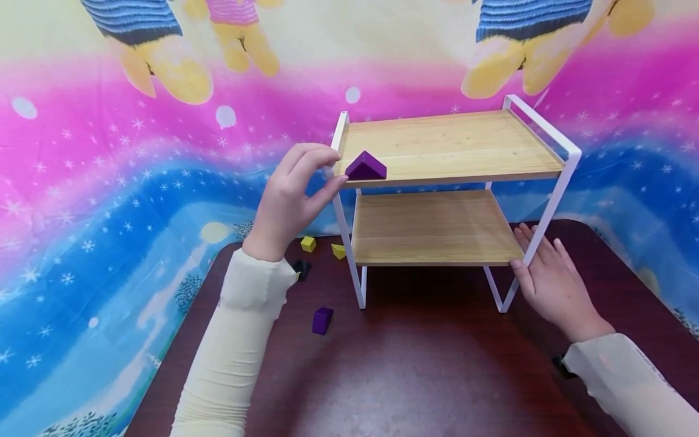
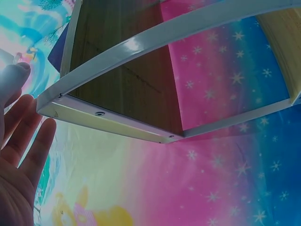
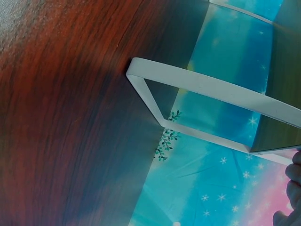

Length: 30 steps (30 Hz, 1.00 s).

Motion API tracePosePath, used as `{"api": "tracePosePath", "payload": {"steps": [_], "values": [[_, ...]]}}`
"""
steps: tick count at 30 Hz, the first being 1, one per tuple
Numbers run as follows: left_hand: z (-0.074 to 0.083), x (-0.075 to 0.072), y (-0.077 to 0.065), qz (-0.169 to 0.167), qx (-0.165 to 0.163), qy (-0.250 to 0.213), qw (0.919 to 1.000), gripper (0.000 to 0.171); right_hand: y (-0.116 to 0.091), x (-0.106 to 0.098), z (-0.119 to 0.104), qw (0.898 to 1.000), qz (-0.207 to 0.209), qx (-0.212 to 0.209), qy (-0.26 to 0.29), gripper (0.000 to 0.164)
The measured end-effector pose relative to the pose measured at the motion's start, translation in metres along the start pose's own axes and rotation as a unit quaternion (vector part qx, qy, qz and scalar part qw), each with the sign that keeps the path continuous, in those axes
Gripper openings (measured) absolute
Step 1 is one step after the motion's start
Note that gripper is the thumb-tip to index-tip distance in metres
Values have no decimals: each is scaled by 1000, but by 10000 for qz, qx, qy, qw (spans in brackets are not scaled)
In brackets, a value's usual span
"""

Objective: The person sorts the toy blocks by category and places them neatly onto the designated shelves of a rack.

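left hand (image 1: 289, 197): thumb and fingers spread, a gap between them; we see the thumb tip at the left corner of a purple triangular block (image 1: 366, 171), but cannot tell whether they touch.
right hand (image 1: 554, 288): fingers extended, against the white frame (image 1: 550, 209) beside the lower shelf (image 1: 431, 227).
purple triangular block: smooth, 2 sloping faces, lying on its long side at the front left corner of the upper shelf (image 1: 453, 145).
rack: 2 pale wood-grain boards between flat, angular white side loops; the upper board bears the block.
table (image 1: 415, 376): glossy, dark red-brown, streaked grain; left of the rack we find a purple block (image 1: 322, 321), a yellow cube (image 1: 308, 244) and a yellow wedge (image 1: 338, 250).
backdrop (image 1: 125, 200): creased, printed with snowflakes.
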<state>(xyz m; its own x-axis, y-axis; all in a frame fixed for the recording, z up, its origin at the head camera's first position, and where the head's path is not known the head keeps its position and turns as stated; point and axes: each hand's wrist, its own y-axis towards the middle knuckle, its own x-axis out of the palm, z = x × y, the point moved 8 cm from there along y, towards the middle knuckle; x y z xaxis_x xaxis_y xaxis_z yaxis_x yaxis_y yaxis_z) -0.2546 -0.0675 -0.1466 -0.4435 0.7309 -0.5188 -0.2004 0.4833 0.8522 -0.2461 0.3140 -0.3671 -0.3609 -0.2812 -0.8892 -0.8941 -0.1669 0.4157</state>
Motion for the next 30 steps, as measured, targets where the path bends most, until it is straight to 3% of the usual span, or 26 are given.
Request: {"api": "tracePosePath", "payload": {"steps": [13, 18, 26, 30], "values": [[-2, -3, -20, 375, -204, -127, 9990, 35, 0, 3, 0, 10000, -49, 69, 23, 65], [-5, -2, -33, 566, -408, -244, 9973, 37, 2, 1, 0, 10000, -1, 66, 29, 65], [-14, 7, -47, 492, -784, -365, 9950, 34, 2, 2, 1, 10000, 21, 15, 12, 64], [-19, 8, -55, 613, -1075, -453, 9913, 31, 1, 2, 2, 10000, 28, 7, 37, 64]]}}
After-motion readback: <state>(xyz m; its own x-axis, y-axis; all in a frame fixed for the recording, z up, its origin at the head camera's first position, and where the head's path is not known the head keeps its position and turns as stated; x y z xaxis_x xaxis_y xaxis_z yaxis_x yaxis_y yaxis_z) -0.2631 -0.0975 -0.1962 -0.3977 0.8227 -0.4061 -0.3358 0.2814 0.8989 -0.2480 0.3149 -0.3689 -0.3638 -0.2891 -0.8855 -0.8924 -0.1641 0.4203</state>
